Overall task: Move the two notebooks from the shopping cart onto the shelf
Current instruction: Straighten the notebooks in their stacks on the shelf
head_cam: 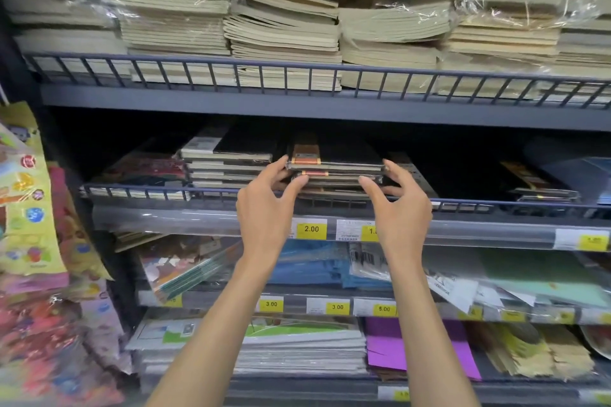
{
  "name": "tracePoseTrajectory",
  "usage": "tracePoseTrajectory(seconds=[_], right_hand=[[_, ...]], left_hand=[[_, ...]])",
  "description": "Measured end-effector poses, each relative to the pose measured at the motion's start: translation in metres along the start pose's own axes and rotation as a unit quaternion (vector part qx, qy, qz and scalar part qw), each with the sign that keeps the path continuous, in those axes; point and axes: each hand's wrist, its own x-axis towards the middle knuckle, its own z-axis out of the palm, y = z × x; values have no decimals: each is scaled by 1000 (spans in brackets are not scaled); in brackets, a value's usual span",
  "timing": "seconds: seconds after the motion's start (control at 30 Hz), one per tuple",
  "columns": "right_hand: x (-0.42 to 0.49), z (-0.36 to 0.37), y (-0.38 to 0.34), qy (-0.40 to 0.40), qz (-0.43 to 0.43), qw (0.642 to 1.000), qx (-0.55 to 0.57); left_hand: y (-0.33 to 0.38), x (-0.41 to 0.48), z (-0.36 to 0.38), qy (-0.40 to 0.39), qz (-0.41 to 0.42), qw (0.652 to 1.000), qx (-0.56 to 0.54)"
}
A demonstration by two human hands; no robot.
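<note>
On the middle shelf [198, 221], just right of one neighbouring pile [224, 168], the left hand [264, 208] pinches with half-curled thumb and forefinger the left end of two stacked orange-banded notebooks [340, 163], the right hand [401, 208] likewise clasps their right end, and dark open room lies beyond.

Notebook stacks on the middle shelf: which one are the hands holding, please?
The orange-banded stack, held between left hand and right hand; the neighbouring stack is untouched.

Free dark gap [463, 172] right of notebooks [344, 162], wire rail [148, 190] across front; book pile [224, 168] crowding left
</note>
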Motion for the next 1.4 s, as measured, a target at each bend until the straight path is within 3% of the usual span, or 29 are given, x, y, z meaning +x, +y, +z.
tracePoseTrajectory(seconds=[0.47, 0.67, 0.8, 1.17, 1.4], right_hand=[[9, 13, 0, 32, 19, 999, -14], [0, 5, 6, -8, 9, 1000, -5], [-2, -6, 15, -19, -9, 995, -100], [2, 1, 22, -27, 14, 996, -82], [11, 10, 15, -36, 67, 991, -111]], left_hand=[[-8, 12, 11, 45, -5, 997, 58], [-14, 3, 1, 40, 27, 997, 66], [-23, -3, -6, 9, 49, 992, 115], [-27, 0, 6, 1, 34, 994, 103], [-17, 7, 12, -9, -39, 990, 135]])
